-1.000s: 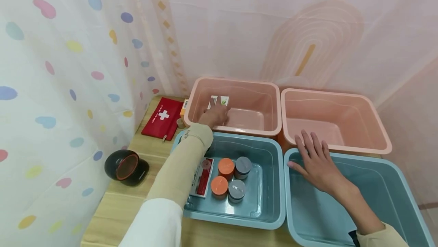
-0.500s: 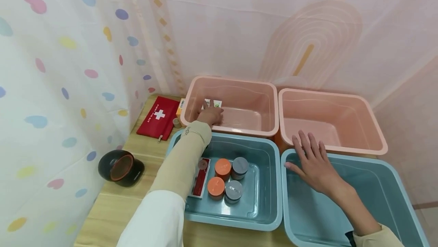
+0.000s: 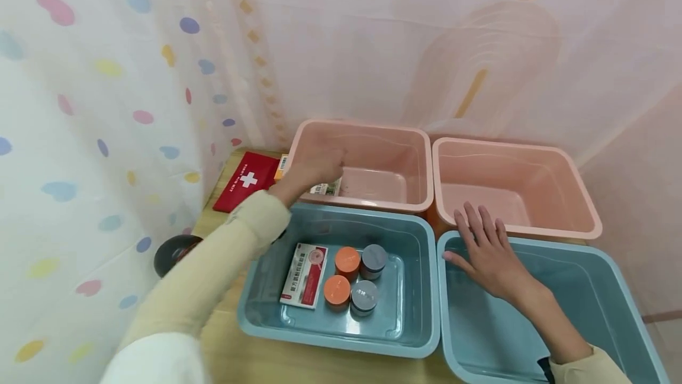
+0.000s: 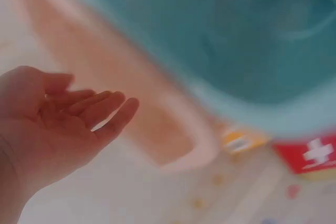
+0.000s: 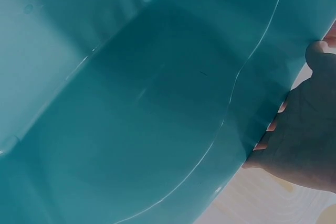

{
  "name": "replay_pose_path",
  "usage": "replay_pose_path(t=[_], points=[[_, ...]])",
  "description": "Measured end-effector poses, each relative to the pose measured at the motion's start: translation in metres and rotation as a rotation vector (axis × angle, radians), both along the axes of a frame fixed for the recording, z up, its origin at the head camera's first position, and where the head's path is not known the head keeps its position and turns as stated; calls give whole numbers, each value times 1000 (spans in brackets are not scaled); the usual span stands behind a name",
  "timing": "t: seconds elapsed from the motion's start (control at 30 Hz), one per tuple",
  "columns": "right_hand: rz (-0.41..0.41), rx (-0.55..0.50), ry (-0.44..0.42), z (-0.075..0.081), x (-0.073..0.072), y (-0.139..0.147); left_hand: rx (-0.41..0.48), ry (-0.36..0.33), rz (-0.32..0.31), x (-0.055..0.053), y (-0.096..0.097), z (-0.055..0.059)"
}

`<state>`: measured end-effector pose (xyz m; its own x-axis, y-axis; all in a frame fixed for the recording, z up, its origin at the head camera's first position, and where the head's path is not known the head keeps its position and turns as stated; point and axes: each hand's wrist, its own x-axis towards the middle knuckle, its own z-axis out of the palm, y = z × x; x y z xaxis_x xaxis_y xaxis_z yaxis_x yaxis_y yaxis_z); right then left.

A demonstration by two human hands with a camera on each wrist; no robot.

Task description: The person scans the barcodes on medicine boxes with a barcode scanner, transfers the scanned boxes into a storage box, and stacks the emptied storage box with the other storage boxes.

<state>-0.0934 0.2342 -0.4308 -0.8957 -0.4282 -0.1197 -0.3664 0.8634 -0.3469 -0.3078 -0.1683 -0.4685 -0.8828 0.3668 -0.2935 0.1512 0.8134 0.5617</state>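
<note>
My left hand (image 3: 315,165), blurred in the head view, hovers over the left pink bin (image 3: 373,203). Its fingers hang loosely curled, and the left wrist view shows nothing in the palm. A small white-and-green box (image 3: 326,188) lies in that bin, partly covered by the hand and the rim. My right hand (image 3: 498,263) rests with spread fingers on the far rim of the right blue bin (image 3: 533,336). In the left blue bin (image 3: 415,313) lies a white-and-red medicine box (image 3: 303,276) beside two orange-lidded jars (image 3: 337,290) and two grey-lidded jars (image 3: 364,296).
The right pink bin (image 3: 565,194) stands behind the right blue one. At the left of the wooden table (image 3: 256,348) lie a red first aid pouch (image 3: 248,180) and a black rounded object (image 3: 176,251), half hidden by my left sleeve. An orange-and-white box (image 3: 281,165) peeks out beside the left pink bin.
My left hand has come up off the small box and drawn back leftward, leaving it in the pink bin. The left forearm now uncovers the medicine box. My right hand stays put.
</note>
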Motion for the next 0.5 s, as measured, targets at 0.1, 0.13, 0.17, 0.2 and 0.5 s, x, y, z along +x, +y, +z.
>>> replay_pose_path(t=[0.1, 0.13, 0.17, 0.2, 0.5], points=[[4, 5, 1, -1, -2, -2, -78, 264, -106, 55, 4, 60], [2, 6, 2, -1, -2, -3, -55, 332, -116, 78, 9, 81], [1, 12, 6, -1, -2, -3, -61, 389, -113, 108, 15, 107], [1, 13, 6, -1, -2, -3, -76, 473, -129, 129, 17, 115], [9, 8, -14, 0, -7, 0, -408, 566, -224, 250, 20, 67]])
